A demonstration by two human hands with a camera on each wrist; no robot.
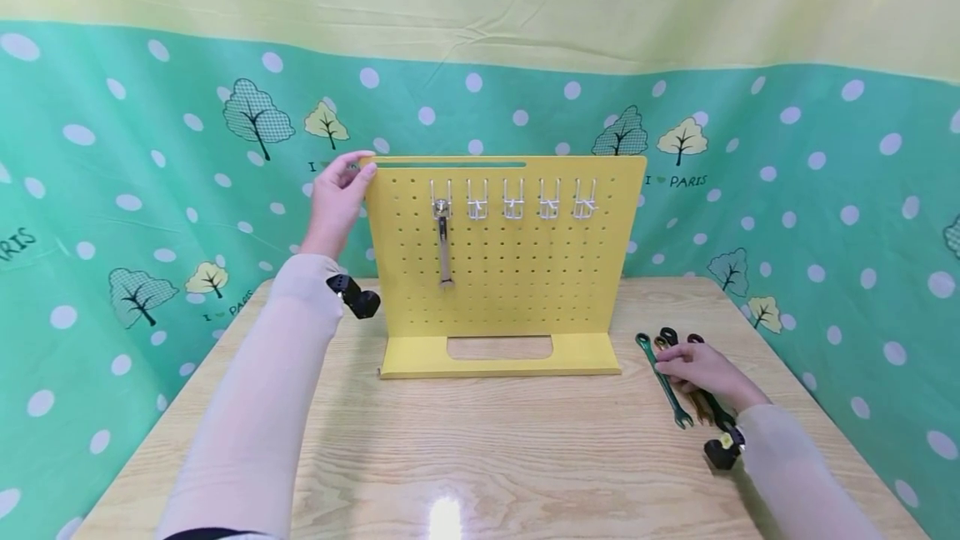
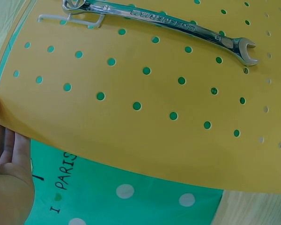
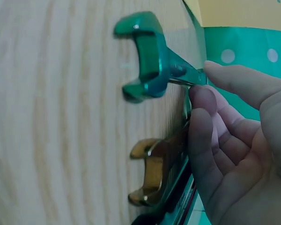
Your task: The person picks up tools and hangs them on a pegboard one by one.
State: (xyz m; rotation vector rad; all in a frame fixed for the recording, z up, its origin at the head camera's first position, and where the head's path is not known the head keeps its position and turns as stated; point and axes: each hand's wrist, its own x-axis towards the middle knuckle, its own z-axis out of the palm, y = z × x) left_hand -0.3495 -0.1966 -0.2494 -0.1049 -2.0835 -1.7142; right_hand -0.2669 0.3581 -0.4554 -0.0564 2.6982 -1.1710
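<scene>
My left hand [image 1: 335, 200] grips the upper left corner of a yellow pegboard [image 1: 495, 307], thumb in front and fingers behind. A silver combination wrench [image 1: 444, 250] hangs from the leftmost white hook on the board; its open end [image 2: 246, 50] shows in the left wrist view. At the right, my right hand [image 1: 708, 373] pinches the shaft of a green wrench [image 1: 666, 382] between thumb and fingers. Beside it lie a gold wrench [image 3: 152, 173] and darker wrenches [image 1: 722, 417], partly hidden under the hand.
Several white wire hooks [image 1: 513, 200] run along the pegboard's upper part. The board stands on a light wooden table [image 1: 480, 448]. Behind it hangs a green and yellow printed curtain [image 1: 465, 98].
</scene>
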